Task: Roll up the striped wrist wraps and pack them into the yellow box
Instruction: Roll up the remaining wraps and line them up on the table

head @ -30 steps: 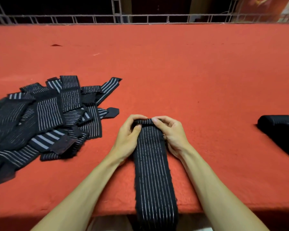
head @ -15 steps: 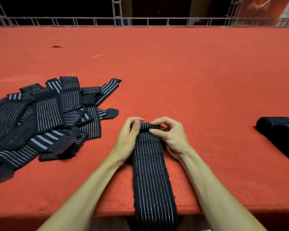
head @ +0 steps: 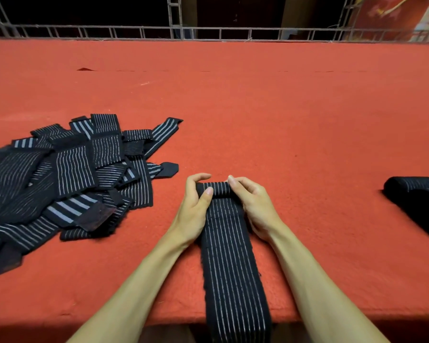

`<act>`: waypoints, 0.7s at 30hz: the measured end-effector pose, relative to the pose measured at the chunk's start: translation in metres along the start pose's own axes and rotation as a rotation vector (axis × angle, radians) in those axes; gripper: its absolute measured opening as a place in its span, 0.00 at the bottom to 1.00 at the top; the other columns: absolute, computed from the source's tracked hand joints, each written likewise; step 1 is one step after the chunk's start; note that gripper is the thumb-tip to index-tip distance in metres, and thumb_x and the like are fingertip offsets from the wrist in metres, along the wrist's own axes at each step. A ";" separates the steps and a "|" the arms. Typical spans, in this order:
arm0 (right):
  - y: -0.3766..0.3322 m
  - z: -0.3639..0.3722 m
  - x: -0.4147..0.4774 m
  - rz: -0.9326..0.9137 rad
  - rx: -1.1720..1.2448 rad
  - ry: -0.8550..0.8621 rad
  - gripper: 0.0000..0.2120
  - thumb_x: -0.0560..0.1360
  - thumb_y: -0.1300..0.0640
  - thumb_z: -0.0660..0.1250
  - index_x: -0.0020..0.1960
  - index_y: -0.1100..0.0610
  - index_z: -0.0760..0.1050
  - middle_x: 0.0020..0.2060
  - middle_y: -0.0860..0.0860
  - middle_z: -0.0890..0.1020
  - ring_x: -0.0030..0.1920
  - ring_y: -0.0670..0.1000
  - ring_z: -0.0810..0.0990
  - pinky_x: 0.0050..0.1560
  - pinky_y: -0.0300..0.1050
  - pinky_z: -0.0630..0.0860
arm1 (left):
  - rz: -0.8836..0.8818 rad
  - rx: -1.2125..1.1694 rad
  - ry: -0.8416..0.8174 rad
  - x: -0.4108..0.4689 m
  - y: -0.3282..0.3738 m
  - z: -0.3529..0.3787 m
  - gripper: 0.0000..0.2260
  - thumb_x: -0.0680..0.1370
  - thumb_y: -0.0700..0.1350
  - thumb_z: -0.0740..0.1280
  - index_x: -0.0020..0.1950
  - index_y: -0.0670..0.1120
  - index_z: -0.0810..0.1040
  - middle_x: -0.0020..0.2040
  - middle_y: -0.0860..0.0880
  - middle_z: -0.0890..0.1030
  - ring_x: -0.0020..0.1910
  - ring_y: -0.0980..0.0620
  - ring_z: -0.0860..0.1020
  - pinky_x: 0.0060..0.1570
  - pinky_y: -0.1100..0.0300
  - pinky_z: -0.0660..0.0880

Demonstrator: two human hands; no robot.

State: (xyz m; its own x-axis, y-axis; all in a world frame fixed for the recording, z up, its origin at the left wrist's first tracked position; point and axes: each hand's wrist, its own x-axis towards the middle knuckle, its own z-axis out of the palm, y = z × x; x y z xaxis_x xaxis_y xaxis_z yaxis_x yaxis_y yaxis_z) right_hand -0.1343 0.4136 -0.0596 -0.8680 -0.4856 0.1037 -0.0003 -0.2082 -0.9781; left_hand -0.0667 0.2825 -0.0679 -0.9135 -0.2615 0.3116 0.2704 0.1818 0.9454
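One striped wrist wrap, roll just begun!
The left grip and right grip curl round its rolled far end, near-centre on the worktop; looks soft, light, springy, so best pinched at both edges.

I see a wide table covered in fuzzy red cloth. At 12 o'clock, a thin grey metal rail runs along its far edge. Behind it, all is dark. At 1 o'clock is a red and gold picture.
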 end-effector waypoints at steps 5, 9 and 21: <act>-0.002 -0.001 -0.003 -0.073 -0.093 0.012 0.08 0.77 0.60 0.68 0.52 0.63 0.79 0.42 0.53 0.82 0.43 0.49 0.79 0.46 0.45 0.77 | 0.024 0.034 0.016 0.000 0.003 -0.001 0.16 0.81 0.33 0.59 0.64 0.50 0.67 0.49 0.50 0.73 0.43 0.64 0.73 0.47 0.69 0.71; -0.001 -0.006 -0.005 -0.062 -0.038 -0.025 0.07 0.74 0.65 0.69 0.53 0.64 0.79 0.43 0.54 0.82 0.44 0.52 0.80 0.46 0.45 0.79 | 0.019 0.102 0.011 0.001 0.000 -0.002 0.17 0.75 0.41 0.61 0.60 0.58 0.71 0.58 0.47 0.74 0.56 0.54 0.73 0.59 0.59 0.71; 0.003 -0.011 -0.001 -0.108 0.142 -0.141 0.10 0.69 0.73 0.68 0.44 0.60 0.73 0.50 0.54 0.80 0.51 0.52 0.79 0.55 0.49 0.76 | -0.136 0.115 0.004 0.005 0.007 0.005 0.22 0.78 0.65 0.51 0.63 0.51 0.66 0.55 0.60 0.73 0.53 0.67 0.72 0.51 0.73 0.67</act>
State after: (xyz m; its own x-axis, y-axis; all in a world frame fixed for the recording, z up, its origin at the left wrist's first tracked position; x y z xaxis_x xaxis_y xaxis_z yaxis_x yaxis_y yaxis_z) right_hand -0.1388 0.4224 -0.0641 -0.7888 -0.5659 0.2400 -0.0108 -0.3775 -0.9259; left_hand -0.0711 0.2870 -0.0606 -0.9381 -0.2946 0.1821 0.1076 0.2518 0.9618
